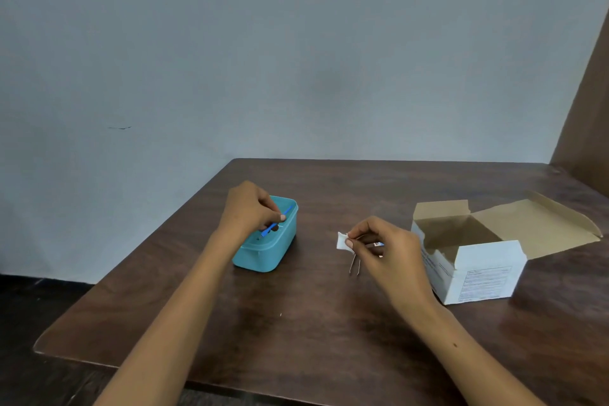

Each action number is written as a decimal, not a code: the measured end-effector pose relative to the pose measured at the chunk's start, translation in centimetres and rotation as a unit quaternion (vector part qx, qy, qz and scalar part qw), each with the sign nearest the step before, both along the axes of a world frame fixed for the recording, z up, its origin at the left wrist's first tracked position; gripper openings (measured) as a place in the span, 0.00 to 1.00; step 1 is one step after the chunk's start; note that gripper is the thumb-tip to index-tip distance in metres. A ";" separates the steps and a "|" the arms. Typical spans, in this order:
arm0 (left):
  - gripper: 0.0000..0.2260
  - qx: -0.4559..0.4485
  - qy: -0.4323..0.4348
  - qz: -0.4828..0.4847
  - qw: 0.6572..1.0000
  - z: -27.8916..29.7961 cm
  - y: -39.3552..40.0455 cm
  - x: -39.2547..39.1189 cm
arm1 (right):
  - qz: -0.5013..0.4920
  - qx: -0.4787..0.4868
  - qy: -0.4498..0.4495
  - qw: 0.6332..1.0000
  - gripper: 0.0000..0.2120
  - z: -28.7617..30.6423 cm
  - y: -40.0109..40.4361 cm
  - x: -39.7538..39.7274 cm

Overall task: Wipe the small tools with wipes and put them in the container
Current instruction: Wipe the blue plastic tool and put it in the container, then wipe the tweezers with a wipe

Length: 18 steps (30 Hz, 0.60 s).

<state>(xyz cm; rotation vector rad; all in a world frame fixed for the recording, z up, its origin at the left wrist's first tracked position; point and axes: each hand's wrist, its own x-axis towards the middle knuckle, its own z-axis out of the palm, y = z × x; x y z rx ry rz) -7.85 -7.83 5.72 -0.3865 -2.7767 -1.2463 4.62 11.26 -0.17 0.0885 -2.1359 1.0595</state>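
Two bare arms reach in from below, with no sleeves, rings or watch. The right arm has one small dark spot.

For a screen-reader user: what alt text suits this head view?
The left hand lowers a blue tool into a teal container while the right hand pinches a white wipe and tweezers, beside an open cardboard box.

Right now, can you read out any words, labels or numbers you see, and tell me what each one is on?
None can be read.
White box: printed lines in a framed panel on the front, and more print on the left side; all too small and blurred to read.
Blue container: no text seen.
Wipe in the right hand: no text seen.
Blue tool in the left hand: no text seen.
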 end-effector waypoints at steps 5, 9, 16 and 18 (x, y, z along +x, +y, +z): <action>0.06 -0.010 -0.003 0.013 1.000 -0.6 -0.1 -0.2 | -0.002 0.013 0.002 1.000 0.16 0.0 0.0 0.0; 0.05 -0.018 0.000 0.019 1.000 -0.8 -0.1 -0.1 | 0.000 0.019 -0.003 1.000 0.16 -0.1 0.0 0.1; 0.04 0.001 0.149 0.040 0.988 -0.7 0.5 2.1 | -0.017 -0.002 -0.003 1.000 0.17 -0.1 0.1 0.3; 0.03 0.015 0.202 0.031 0.979 -0.2 1.3 3.3 | -0.032 -0.017 0.001 0.999 0.16 0.0 0.3 0.4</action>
